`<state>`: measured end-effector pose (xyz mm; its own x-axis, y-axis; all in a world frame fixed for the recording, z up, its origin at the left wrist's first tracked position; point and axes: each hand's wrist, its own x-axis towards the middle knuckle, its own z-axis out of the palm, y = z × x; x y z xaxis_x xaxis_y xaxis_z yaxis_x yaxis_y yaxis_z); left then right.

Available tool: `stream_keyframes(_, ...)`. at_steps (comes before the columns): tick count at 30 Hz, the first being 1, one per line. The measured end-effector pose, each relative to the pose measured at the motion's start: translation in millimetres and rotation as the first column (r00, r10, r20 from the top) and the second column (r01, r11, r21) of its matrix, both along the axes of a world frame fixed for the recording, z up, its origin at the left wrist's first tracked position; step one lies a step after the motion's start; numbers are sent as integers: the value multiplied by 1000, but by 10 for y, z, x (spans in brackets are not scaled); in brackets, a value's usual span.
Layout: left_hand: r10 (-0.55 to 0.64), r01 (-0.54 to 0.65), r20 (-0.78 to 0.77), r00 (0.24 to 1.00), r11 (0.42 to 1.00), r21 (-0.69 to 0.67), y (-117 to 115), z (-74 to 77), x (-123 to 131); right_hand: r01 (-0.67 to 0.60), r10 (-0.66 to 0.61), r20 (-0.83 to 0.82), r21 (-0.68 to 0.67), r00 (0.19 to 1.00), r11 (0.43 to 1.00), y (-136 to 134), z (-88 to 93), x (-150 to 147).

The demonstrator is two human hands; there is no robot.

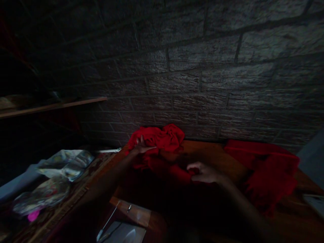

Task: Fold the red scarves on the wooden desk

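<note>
My left hand (142, 147) is at the heap of red cloth (172, 136), near the wall. Its fingers and thumb are spread, and it seems to touch the fabric's near side. A stretch of red fabric (167, 168) runs from below that heap towards my right hand (205, 172). There the thumb and forefinger curl round the fabric's edge in a pinch. Shadow hides the lower part of this piece and the front of the wooden table (205, 148).
Folded red cloth with a fringed edge (273, 168) lies at the table's right. Crumpled plastic bags (68, 163) lie on a lower surface at left, below a wooden shelf (55, 105). An open compartment with metal parts (126, 233) is in front. A block wall (187, 81) stands behind.
</note>
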<state>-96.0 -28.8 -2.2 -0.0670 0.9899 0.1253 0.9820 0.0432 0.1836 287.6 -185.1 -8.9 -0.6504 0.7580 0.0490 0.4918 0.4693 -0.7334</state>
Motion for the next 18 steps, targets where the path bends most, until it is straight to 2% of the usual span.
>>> stream_keyframes(2, -59, 59, -13, 998, 998, -17, 49, -77, -25, 50, -50, -15, 17, 999, 999, 0, -20, -26)
stream_keyframes(4, -128, 128, -26, 991, 992, -12, 61, -86, -14, 115, -115, -2, 69, 993, 991, 24, -46, -21)
stream_keyframes(9, -296, 302, -119, 948, 953, 36, 103, 137, 10, 225, -232, 6, 226, 973, 948, 113, -73, 54)
stream_keyframes(12, -248, 268, -152, 957, 955, 124, 145, 245, 17, 298, -316, -3, 343, 949, 891, 183, -97, 127)
stream_keyframes(15, -172, 186, -116, 978, 976, 115, 136, 284, 8, 415, -468, 37, 403, 883, 816, 246, -167, 207)
stream_keyframes(18, -222, 224, -23, 975, 972, 72, 91, 397, -85, 432, -513, 120, 397, 850, 809, 257, -231, 237)
